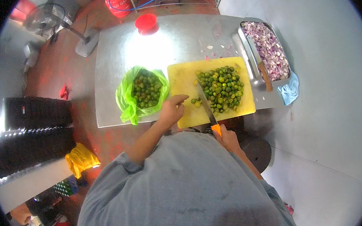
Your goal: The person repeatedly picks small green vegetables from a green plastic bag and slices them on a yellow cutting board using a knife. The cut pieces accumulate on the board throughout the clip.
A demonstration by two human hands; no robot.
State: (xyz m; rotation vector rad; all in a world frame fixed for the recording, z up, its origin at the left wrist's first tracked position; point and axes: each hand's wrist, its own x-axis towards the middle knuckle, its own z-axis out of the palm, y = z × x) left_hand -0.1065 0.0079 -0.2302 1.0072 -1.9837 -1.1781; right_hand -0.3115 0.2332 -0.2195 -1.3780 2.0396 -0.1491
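My right hand point(227, 137) grips the orange handle of a kitchen knife point(207, 107), whose blade lies across a yellow cutting board point(184, 80). Right of the blade is a pile of small green citrus fruits point(224, 87), some of them cut; a few more lie just left of it. My left hand point(173, 109) is over the board's left edge, fingers bent and the index finger pointing toward the blade; whether it holds a fruit cannot be told. Close by on the left, an open green plastic bag point(124, 99) holds more small green fruits point(147, 90).
A metal tray of chopped red onions point(267, 49) stands at the right, with a wooden-handled knife point(264, 75) across its near side and a blue cloth point(290, 89) beside it. A red plastic container point(146, 24) is at the steel table's point(109, 73) far edge. A wall runs along the right.
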